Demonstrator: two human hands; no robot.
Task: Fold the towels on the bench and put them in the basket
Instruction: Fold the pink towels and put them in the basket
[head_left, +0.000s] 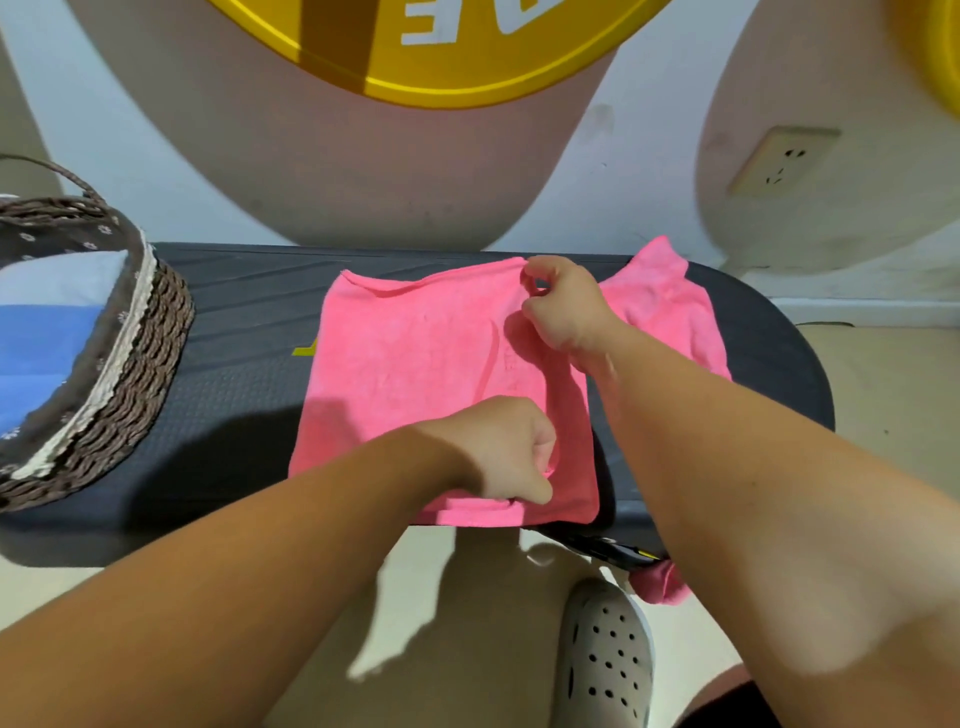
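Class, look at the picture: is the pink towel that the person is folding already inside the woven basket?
No: the pink towel lies spread on the dark bench, pinched by the left hand and right hand, while the basket stands apart.

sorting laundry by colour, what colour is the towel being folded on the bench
Bright pink towel, pinched by the left hand and right hand; head view.

From my feed this reads as a room in a home, not a workplace. A wall socket (779, 165) sits low on a painted wall with scuffs and a pale skirting strip (862, 312), and the floor (904, 395) is plain light tile. On the left a woven wicker basket (130, 374) with a cloth liner holds folded laundry, pink towels (415, 364) lie on a dark padded tabletop (234, 322), and a perforated house slipper (605, 660) shows near the bottom.
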